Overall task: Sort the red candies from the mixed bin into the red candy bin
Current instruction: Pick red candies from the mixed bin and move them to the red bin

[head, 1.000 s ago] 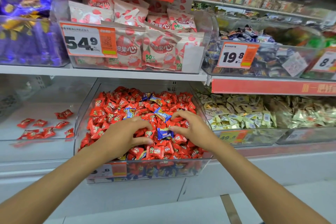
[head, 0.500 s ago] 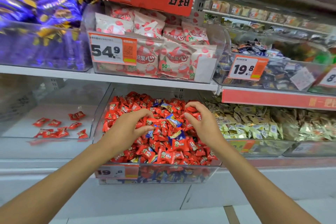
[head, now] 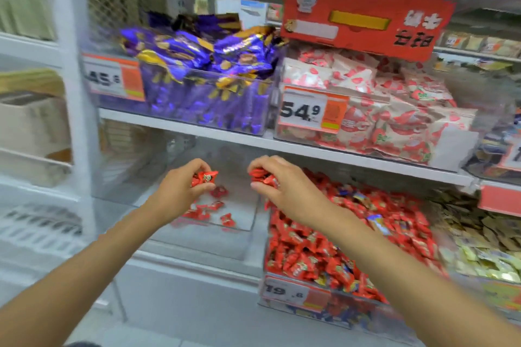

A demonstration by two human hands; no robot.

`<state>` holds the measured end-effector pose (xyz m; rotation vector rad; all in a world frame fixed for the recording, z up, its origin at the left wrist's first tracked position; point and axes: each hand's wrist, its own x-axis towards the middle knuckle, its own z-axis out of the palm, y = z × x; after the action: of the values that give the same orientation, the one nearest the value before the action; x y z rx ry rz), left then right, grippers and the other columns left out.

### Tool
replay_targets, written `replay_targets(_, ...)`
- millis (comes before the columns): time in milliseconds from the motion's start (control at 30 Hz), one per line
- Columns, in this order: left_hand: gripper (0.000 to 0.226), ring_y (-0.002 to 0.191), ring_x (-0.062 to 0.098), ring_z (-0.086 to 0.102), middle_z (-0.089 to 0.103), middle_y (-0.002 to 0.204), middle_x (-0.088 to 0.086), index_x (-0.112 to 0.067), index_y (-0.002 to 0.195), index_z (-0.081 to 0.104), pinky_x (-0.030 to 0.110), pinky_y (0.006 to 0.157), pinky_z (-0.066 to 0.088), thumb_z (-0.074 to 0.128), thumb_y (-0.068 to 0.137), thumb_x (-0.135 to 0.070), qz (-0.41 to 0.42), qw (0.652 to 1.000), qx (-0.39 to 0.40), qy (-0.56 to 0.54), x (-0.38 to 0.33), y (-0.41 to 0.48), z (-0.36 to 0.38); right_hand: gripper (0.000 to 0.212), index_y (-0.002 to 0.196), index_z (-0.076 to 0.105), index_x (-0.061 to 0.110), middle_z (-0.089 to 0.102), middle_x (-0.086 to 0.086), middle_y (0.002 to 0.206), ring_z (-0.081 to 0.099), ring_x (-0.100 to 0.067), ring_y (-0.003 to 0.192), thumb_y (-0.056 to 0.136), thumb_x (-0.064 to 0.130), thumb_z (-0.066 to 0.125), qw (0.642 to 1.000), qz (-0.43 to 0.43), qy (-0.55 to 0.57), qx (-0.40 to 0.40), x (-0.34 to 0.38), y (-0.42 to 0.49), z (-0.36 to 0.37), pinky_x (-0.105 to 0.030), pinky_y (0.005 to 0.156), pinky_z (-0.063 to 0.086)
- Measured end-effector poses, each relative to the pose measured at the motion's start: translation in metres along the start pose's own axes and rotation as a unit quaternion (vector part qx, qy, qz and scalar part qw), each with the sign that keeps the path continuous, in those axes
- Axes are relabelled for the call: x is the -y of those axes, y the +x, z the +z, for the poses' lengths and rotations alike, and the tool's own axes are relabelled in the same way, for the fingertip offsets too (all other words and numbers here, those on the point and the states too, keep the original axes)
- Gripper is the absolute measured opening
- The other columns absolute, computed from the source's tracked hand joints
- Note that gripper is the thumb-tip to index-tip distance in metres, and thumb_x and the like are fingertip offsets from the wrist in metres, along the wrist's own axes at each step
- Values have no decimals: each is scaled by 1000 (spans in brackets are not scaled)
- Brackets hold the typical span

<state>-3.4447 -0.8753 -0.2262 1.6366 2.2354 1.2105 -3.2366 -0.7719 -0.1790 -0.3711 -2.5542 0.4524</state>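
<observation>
My left hand (head: 176, 191) grips a few red wrapped candies (head: 205, 177) and hovers over the clear red candy bin (head: 242, 236), which holds several loose red candies (head: 208, 210) on its floor. My right hand (head: 284, 187) is closed on more red candies (head: 263, 176) and hangs above the wall between that bin and the mixed bin (head: 307, 304). The mixed bin, to the right, is heaped with red candies (head: 332, 251) and some blue and yellow ones (head: 376, 222).
The shelf above (head: 225, 135) carries a bin of purple bags (head: 208, 87) and a bin of strawberry-print bags (head: 375, 110) with a 54.9 price tag. A bin of pale yellow candies (head: 485, 245) sits at the right. A white shelf upright (head: 76, 93) stands at the left.
Both hands lifted out of the mixed bin holding red candies and moved left over the red candy bin. The camera swung left with them.
</observation>
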Motion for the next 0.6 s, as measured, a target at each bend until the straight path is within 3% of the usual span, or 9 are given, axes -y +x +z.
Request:
replay_targets(67, 19, 66, 19, 55, 63, 78, 7, -15, 92, 55, 17, 62, 39, 71, 83, -14, -39, 999, -9, 4, 32, 9, -8, 26, 111, 58, 9, 62, -8, 104, 56, -15, 89, 87, 11, 65, 999, 13, -3, 45, -1, 39, 32, -23, 86, 41)
replay_targets(167, 21, 78, 29, 61, 66, 84, 11, -11, 98, 57, 34, 71, 43, 71, 84, -16, -70, 997, -11, 32, 69, 19, -12, 33, 119, 54, 7, 64, -13, 115, 56, -18, 87, 88, 13, 64, 992, 64, -10, 108, -11, 79, 74, -25, 82, 39)
replay_targets(233, 27, 86, 26, 63, 67, 90, 4, -15, 104, 60, 35, 77, 46, 72, 82, -26, -91, 994, 8, 58, 86, 21, -14, 45, 129, 50, 11, 59, -11, 126, 57, -22, 105, 88, 22, 66, 980, 100, -29, 171, -23, 95, 96, -24, 88, 38)
replay_targets(333, 46, 107, 19, 60, 61, 112, -9, -33, 114, 61, 42, 96, 43, 72, 74, -54, -110, 980, 36, 160, 97, 20, -21, 69, 142, 41, 20, 47, -5, 144, 45, -24, 130, 83, 44, 69, 949, 119, -97, 274, -36, 106, 108, -30, 106, 36)
replay_targets(400, 52, 117, 20, 55, 61, 124, -5, -33, 118, 62, 44, 100, 41, 71, 73, -57, -104, 978, 27, 176, 96, 17, -25, 63, 138, 47, 23, 51, -3, 141, 47, -23, 129, 84, 47, 67, 953, 112, -123, 253, -38, 101, 97, -35, 107, 38)
replay_targets(467, 50, 117, 23, 56, 62, 124, 0, -27, 118, 63, 43, 99, 42, 71, 76, -52, -82, 986, 17, 147, 86, 14, -24, 48, 130, 56, 22, 58, -2, 134, 54, -22, 122, 88, 42, 63, 970, 94, -127, 182, -40, 82, 74, -35, 103, 41)
replay_targets(600, 39, 110, 18, 60, 66, 117, 1, -18, 116, 66, 28, 95, 43, 72, 82, -35, 22, 995, 39, 88, 23, 7, 5, 28, 112, 66, 26, 67, 3, 113, 58, -21, 108, 87, 34, 57, 987, 88, -127, 38, -52, -1, 12, -41, 96, 43)
